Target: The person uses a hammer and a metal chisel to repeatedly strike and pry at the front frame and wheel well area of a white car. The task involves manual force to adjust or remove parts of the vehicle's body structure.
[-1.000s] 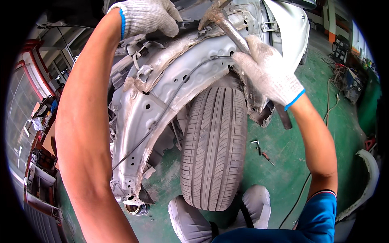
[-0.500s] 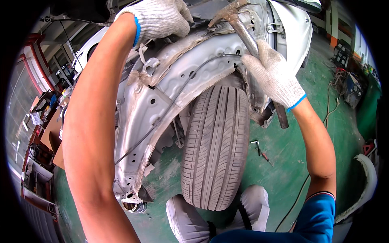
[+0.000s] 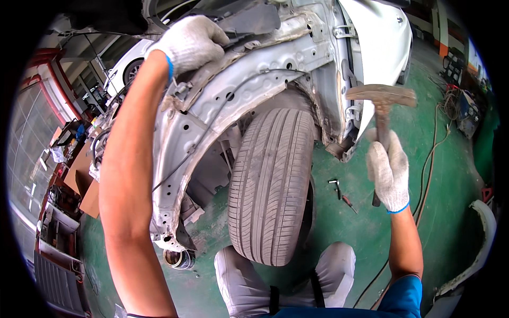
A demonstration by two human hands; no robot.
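My right hand (image 3: 389, 172), in a white knit glove with a blue cuff, grips the handle of a hammer (image 3: 380, 94). Its worn, rusty head is raised to the right of the car body, apart from the metal. My left hand (image 3: 193, 43), gloved the same way, is closed over the upper edge of the bare inner fender (image 3: 204, 119). A dark grey flat piece (image 3: 249, 20) lies just beyond its fingers; whether they hold it is hidden. Below the silver wheel arch stands a tyre (image 3: 270, 185) with its tread toward me.
On the green floor right of the tyre lie a ratchet (image 3: 334, 186) and a red-handled tool (image 3: 349, 203). A tin can (image 3: 179, 258) stands under the fender's front end. Cables (image 3: 432, 153) run along the right, near a white curved panel (image 3: 477, 249). Cardboard boxes (image 3: 82, 172) are at left.
My right hand has drawn the hammer away from the fender, toward the right and nearer me. My left hand stays at the fender's upper edge. The view has shifted slightly.
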